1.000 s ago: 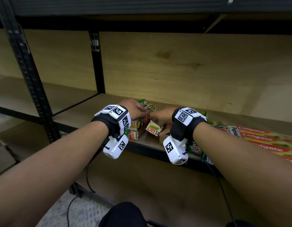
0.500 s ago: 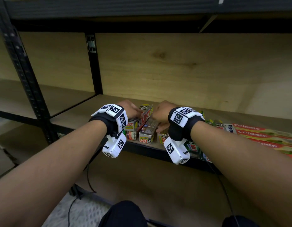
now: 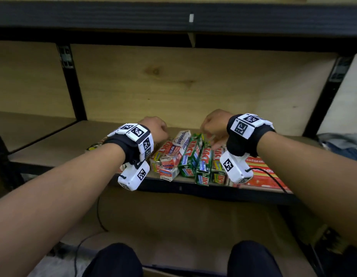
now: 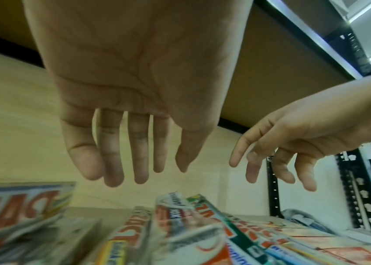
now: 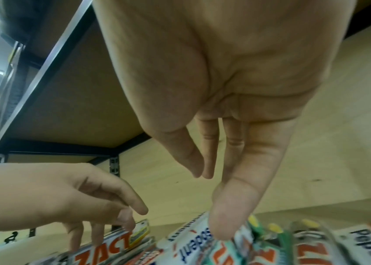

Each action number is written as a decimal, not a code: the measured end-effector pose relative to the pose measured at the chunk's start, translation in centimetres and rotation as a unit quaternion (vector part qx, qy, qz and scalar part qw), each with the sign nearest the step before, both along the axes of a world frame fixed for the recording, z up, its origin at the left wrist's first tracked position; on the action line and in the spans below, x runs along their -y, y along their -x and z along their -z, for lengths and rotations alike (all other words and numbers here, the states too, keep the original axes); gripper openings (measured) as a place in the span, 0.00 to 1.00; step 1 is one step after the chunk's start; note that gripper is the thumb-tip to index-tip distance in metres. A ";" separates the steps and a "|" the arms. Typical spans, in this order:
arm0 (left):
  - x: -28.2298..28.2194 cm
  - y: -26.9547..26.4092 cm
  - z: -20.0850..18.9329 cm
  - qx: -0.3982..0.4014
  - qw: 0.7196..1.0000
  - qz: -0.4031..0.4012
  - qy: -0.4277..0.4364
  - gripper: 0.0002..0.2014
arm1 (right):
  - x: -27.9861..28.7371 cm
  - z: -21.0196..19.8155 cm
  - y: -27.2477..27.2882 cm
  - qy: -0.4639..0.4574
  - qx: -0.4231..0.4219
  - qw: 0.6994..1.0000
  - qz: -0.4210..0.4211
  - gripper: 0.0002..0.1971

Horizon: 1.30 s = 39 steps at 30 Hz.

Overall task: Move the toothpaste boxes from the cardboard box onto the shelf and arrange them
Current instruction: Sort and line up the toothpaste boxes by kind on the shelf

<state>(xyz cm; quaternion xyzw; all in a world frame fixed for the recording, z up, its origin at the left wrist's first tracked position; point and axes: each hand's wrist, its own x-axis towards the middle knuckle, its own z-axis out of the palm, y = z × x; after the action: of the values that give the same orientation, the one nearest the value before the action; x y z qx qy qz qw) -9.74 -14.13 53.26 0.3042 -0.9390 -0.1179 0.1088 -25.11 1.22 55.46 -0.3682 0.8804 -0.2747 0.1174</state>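
Several toothpaste boxes lie side by side near the shelf's front edge [image 3: 193,188]: a red ZACT box [image 3: 163,150], a white Pepsodent box [image 3: 180,139] on top, and green ZACT boxes [image 3: 191,156]. My left hand [image 3: 156,127] hovers over their left end. In the left wrist view my left hand [image 4: 134,170] hangs with straight fingers and holds nothing. My right hand [image 3: 213,124] is over their right end. Its fingers [image 5: 236,206] point down at the Pepsodent box [image 5: 193,245], and it holds nothing.
Red Colgate boxes [image 3: 259,170] lie flat to the right, under my right wrist. A yellowish box [image 3: 93,145] lies behind my left wrist. Bluish cloth [image 3: 341,144] sits at the shelf's far right. Black uprights [image 3: 73,86] and the upper shelf beam [image 3: 173,17] frame the bay.
The box that both hands held tilted a second ago now lies in the row. Both hands have let go, lifted off the boxes and moved apart.
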 end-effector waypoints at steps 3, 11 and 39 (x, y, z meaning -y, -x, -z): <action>-2.2 1.7 0.3 0.037 0.999 0.040 0.002 0.19 | -2.1 -0.2 0.9 -0.065 -0.011 0.997 0.030 0.14; -5.0 3.6 1.7 0.091 0.994 0.060 0.027 0.29 | -3.1 4.1 3.7 -0.231 -0.025 0.972 0.031 0.15; -3.0 4.6 2.4 0.075 0.996 0.018 -0.034 0.29 | 2.7 14.5 21.0 -0.314 -0.124 0.941 0.024 0.30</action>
<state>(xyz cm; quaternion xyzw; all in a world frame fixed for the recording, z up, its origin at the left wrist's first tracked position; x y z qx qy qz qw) -14.38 -11.16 50.88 0.2982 -0.9454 -0.1285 0.0260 -46.14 -1.46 40.95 -0.3222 0.9382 0.0613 0.1105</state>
